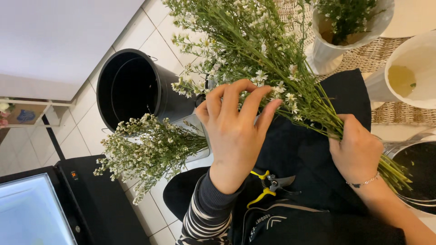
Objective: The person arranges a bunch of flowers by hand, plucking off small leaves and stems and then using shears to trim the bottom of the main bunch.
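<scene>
Under you is a floor (91, 122) of pale square tiles with dark joints. A black bucket (131, 88) stands on it, open and dark inside. Near your knee a black box (97, 199) with a lit glass top sits on the tiles. To your right, a woven mat (386, 54) carries two white vases (331, 50).

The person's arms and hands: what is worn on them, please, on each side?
The left hand is bare; its forearm wears a long sleeve with dark and white stripes and a plain dark grey ribbed cuff. The right hand is bare too, with a thin silver-coloured chain bracelet at the wrist and no sleeve on the visible forearm. No rings or gloves are visible.
</scene>
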